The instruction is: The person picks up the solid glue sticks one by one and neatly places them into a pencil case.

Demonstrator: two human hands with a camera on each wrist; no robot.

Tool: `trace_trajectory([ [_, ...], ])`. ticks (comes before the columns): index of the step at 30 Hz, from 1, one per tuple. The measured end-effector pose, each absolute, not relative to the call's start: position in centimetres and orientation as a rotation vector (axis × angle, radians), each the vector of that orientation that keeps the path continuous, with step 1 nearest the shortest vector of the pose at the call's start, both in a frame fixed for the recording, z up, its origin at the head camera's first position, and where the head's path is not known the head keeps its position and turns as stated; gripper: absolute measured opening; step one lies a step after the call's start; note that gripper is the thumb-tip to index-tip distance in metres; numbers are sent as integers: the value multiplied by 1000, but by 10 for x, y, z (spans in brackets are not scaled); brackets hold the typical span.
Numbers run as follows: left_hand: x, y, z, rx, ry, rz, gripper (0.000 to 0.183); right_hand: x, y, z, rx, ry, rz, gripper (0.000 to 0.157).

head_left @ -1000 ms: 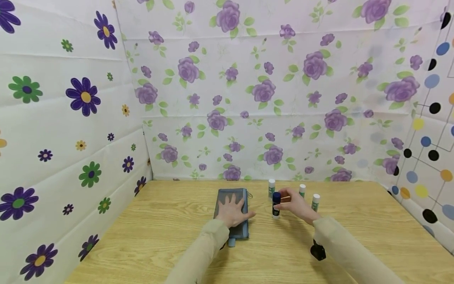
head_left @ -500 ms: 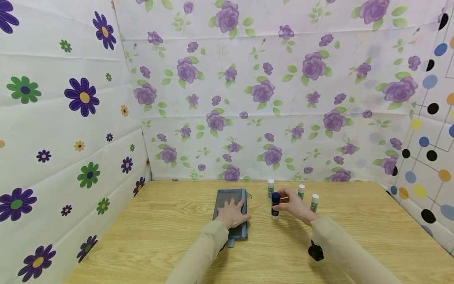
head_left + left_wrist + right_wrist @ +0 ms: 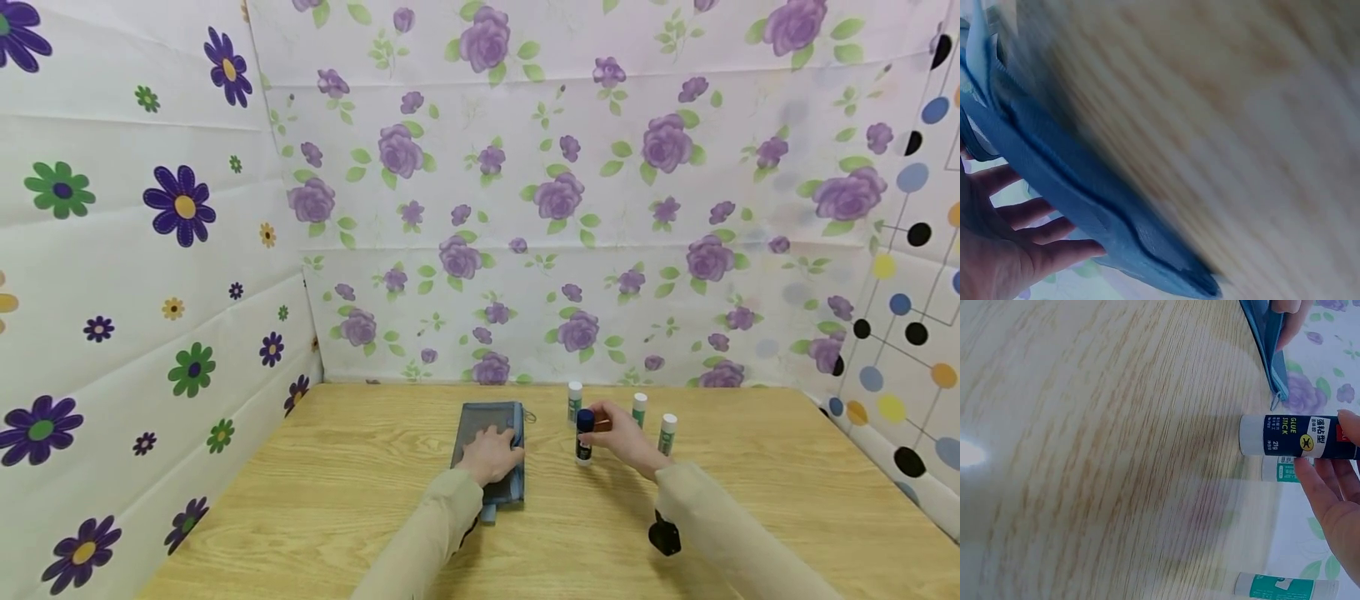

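On the table (image 3: 360,500) lies a blue zip pouch with a mesh panel (image 3: 472,419). My left hand (image 3: 489,455) rests on it, its fingers bent a little and the thumb near the right edge. In the left wrist view the fingers (image 3: 1035,234) reach toward the blue pouch (image 3: 1085,194) and touch it without closing round it. My right hand (image 3: 627,438) pinches a black glue stick (image 3: 584,446) with a dark blue cap, held upright. Its white base (image 3: 1252,434) is at or just above the table; I cannot tell which.
Three green-and-white glue sticks stand around my right hand: one behind the black glue stick (image 3: 574,402), one farther back (image 3: 639,408) and one to the right (image 3: 667,433). Flowered cloth (image 3: 420,333) forms the back wall, with patterned cloth at both sides.
My left hand's spread fingers have drawn together and bent on the pouch, and the thumb has moved inward. The right hand keeps the black glue stick in almost the same place.
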State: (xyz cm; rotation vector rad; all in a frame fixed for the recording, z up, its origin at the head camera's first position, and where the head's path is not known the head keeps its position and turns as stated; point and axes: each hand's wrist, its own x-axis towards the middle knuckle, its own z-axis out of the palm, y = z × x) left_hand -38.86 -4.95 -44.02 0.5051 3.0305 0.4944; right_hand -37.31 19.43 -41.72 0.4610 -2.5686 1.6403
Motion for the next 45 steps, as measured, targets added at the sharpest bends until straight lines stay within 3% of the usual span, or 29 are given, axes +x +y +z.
trace_trajectory([
  [19, -391, -54, -441, 580, 3042, 942, 18, -371, 196, -414, 365, -2556, 1664, 45],
  [29, -389, -54, -440, 599, 3125, 1043, 32, -369, 194, -408, 380, -2513, 1784, 43],
  [37, -387, -56, -441, 549, 3110, 1192, 12, -368, 191, -407, 348, -2493, 1855, 43],
  [45, -386, -59, -442, 546, 3138, 1272, 15, -366, 186, -406, 373, -2426, 1982, 44],
])
